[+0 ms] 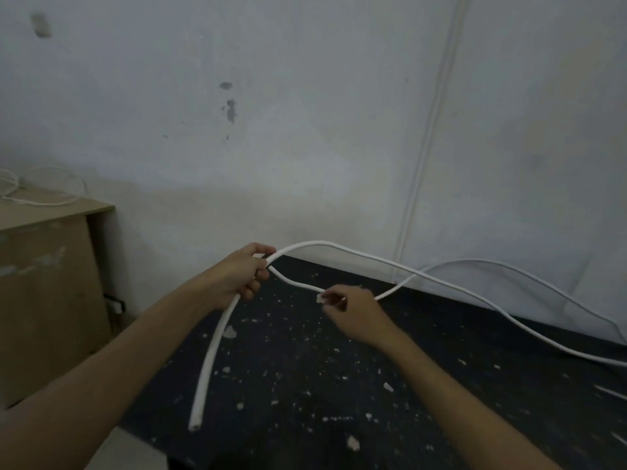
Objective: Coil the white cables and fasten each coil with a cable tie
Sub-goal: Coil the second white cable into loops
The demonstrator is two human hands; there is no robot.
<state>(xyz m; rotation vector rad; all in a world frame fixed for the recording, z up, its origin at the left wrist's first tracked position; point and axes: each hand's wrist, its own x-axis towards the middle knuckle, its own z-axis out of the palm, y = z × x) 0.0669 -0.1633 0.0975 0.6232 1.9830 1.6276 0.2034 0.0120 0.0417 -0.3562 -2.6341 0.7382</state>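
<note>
A long white cable (359,256) arcs above a dark speckled table (305,385). My left hand (242,276) grips it where two strands meet; the cut end (195,425) hangs down from that fist toward the table's near edge. From the fist one strand dips to my right hand (353,313), which pinches it between thumb and fingers. The other strand sweeps right, over the table, and runs out of view at the right edge. The two strands cross beyond my right hand. No cable tie is visible.
A brown wooden cabinet (51,283) stands at the left, with another loose white cable (44,195) lying on top. A pale wall (305,130) rises directly behind the table, with a thin conduit (424,157) running down it. Paint flecks dot the tabletop.
</note>
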